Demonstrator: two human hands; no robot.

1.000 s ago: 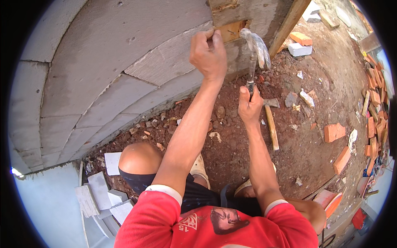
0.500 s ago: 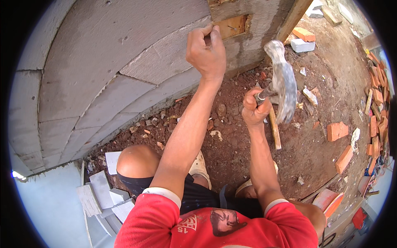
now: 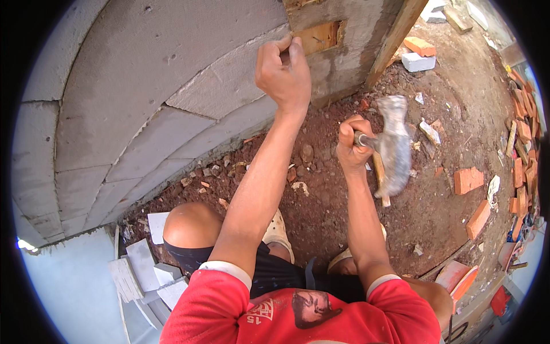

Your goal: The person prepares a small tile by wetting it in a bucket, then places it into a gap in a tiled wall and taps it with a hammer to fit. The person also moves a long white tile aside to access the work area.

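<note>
My left hand is raised to the grey block wall, thumb and forefinger pinched at the left end of a wood piece set into it. Whatever the fingertips hold is too small to make out. A thin nail shows in the wood to the right of them. In my right hand, the fingers wrap round the handle of a claw hammer. Its metal head, smeared by motion, is over the dirt, apart from the wall.
A wooden post edges the wall. Orange bricks and rubble lie on the reddish dirt to the right. A wooden stick lies behind the hammer head. Pale block offcuts are stacked at lower left, by my knee.
The hammer has swung down and slightly right, away from the wall, its head turning with my right wrist. My left hand stays pinched at the wood, almost unmoved.
</note>
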